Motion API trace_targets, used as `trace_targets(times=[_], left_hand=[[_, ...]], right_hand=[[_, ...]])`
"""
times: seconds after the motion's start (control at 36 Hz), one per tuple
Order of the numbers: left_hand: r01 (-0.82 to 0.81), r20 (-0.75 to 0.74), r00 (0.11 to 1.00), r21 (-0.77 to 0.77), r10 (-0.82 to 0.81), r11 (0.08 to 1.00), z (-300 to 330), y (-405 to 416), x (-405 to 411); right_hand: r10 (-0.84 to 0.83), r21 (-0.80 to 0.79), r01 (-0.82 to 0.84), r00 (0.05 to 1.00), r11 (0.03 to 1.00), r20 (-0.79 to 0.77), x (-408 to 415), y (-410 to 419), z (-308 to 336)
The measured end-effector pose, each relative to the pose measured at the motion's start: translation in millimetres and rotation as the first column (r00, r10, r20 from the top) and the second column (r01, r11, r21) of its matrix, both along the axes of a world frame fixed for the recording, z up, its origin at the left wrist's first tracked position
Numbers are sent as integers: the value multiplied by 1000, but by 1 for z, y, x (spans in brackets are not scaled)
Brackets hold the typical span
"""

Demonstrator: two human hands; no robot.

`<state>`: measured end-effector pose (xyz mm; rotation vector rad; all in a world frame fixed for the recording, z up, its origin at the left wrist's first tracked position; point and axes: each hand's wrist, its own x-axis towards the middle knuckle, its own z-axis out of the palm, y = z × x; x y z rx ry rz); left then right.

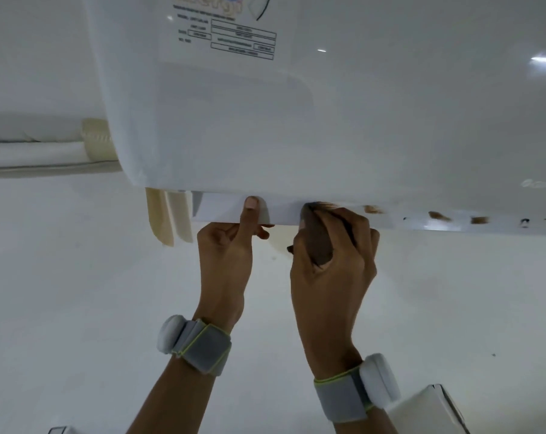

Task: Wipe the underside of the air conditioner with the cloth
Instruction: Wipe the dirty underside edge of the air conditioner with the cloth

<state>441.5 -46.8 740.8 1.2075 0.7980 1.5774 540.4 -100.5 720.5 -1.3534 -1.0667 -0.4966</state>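
The white air conditioner (265, 126) fills the upper view, seen from below and from its left end. My right hand (334, 261) is closed around a brown cloth (317, 238), pressing it against the unit's lower edge. My left hand (228, 252) holds the white bottom flap (221, 211) near the left end, thumb on its front face and fingers curled underneath. Most of the cloth is hidden inside my fist.
Beige taped pipes (168, 214) hang down at the unit's left end, and a white conduit (36, 151) runs left along the wall. Brown spots (439, 216) show on the lower edge to the right. A white box (428, 411) sits at the bottom right. Both wrists wear grey bands.
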Motion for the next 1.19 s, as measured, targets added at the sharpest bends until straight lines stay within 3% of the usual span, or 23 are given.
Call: trace_targets(times=[0.22, 0.36, 0.67, 0.78, 0.94, 1.11, 1.19], left_hand=[[-26, 91, 996, 30, 23, 999, -8, 3, 9], [-43, 85, 996, 55, 39, 998, -7, 0, 9], [-64, 30, 998, 58, 62, 996, -4, -4, 7], [-47, 77, 996, 32, 45, 998, -6, -3, 8], [-71, 103, 993, 62, 64, 996, -6, -5, 9], [-71, 122, 991, 65, 63, 995, -6, -6, 9], [-77, 134, 989, 68, 67, 995, -7, -5, 10]], right_hand=[[36, -96, -22, 988, 995, 151, -3, -9, -14], [-57, -79, 55, 998, 995, -17, 17, -11, -18], [-113, 87, 115, 993, 990, -24, 1, -21, -1], [-63, 39, 65, 997, 997, -49, 7, -3, 10], [-29, -51, 36, 992, 998, 124, 4, -13, -3], [-104, 6, 104, 994, 995, -10, 9, -7, 12], [-102, -5, 102, 995, 995, -7, -7, -1, 19]])
